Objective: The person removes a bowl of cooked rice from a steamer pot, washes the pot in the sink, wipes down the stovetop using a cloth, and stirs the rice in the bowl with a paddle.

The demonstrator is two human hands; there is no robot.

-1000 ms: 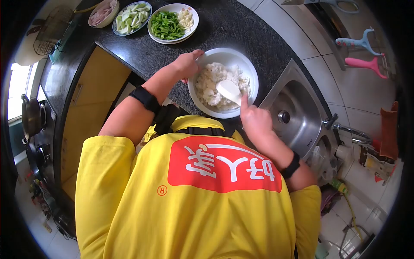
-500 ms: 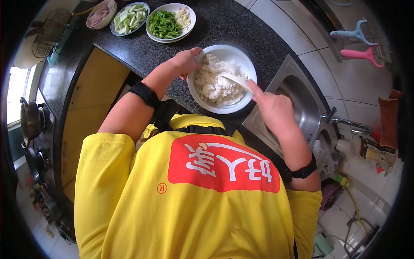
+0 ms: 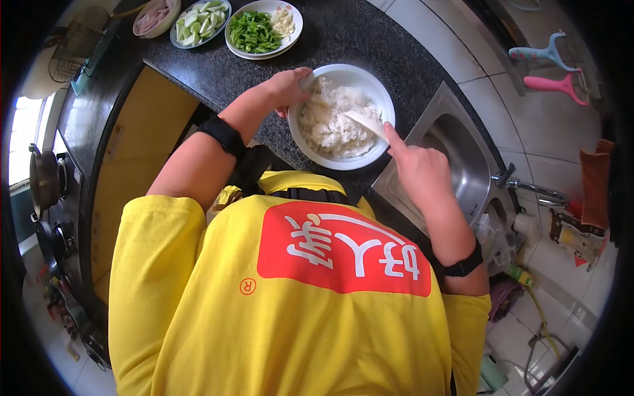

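Note:
A white bowl (image 3: 386,105) of cooked white rice (image 3: 330,129) rests on the dark speckled counter near its front edge. My left hand (image 3: 290,89) is closed on the bowl's left rim, fingers on the outside; part of the thumb area is blurred. In my right hand (image 3: 421,168) is a white rice paddle (image 3: 364,123), held by its handle with the index finger laid along it. The paddle's blade lies in the rice on the right side, its tip partly hidden among the grains.
Behind the bowl stand a plate (image 3: 298,33) of chopped green peppers and garlic, a plate (image 3: 178,41) of cut pale-green vegetable and a bowl (image 3: 173,20) of pinkish meat. A steel sink (image 3: 456,162) is at the right. Pans (image 3: 45,181) sit on the stove at left.
The bowl has tilted and shifted slightly away from me with my left hand. The paddle has moved a little to the right in the rice.

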